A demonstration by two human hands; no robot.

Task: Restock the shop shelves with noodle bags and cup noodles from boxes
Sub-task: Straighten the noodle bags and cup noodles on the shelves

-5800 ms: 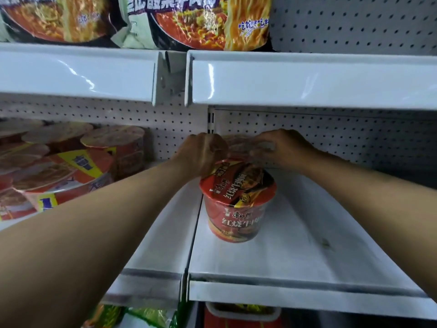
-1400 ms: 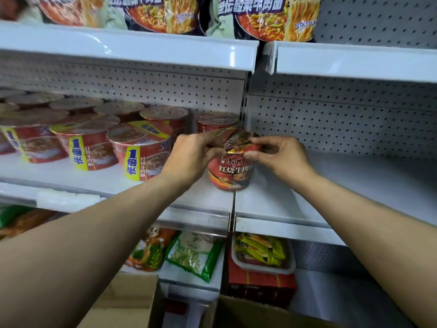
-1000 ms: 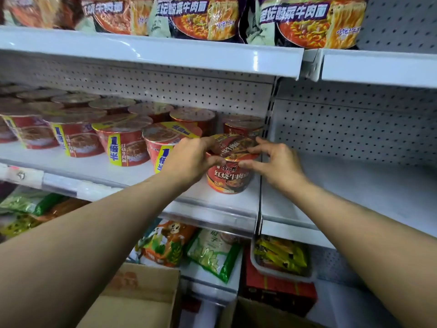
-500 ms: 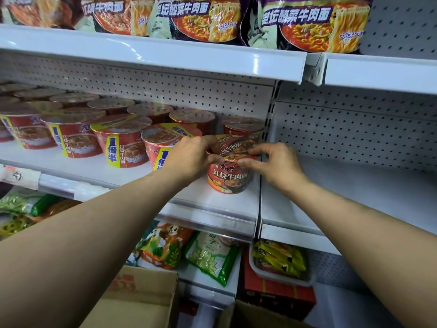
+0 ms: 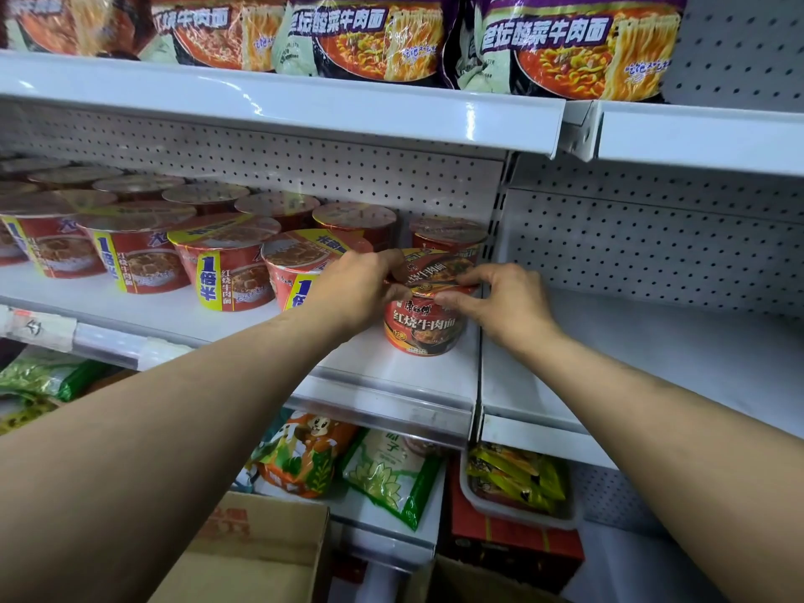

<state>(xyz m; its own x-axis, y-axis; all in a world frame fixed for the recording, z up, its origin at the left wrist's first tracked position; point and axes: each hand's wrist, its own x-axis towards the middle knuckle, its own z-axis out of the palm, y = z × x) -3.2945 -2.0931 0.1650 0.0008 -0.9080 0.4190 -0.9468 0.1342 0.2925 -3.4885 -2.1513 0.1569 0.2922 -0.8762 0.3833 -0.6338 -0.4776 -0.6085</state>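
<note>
A red cup noodle (image 5: 424, 326) stands upright near the right end of the left middle shelf (image 5: 391, 376). My left hand (image 5: 354, 289) grips its rim from the left, and my right hand (image 5: 507, 304) pinches the rim from the right. Rows of several red cup noodles (image 5: 226, 272) fill the same shelf to the left, and another cup (image 5: 448, 235) stands just behind the held one. Noodle bags (image 5: 561, 41) line the top shelf.
The right middle shelf (image 5: 652, 363) is a bare white board with a pegboard back. Snack packets (image 5: 391, 472) and a tray of yellow packs (image 5: 517, 480) lie on the lower shelf. Cardboard boxes (image 5: 261, 554) stand below at the front.
Both hands carried the cup from the right shelf over to the right end of the left shelf. Over the last second the cup and both hands have stayed nearly still.
</note>
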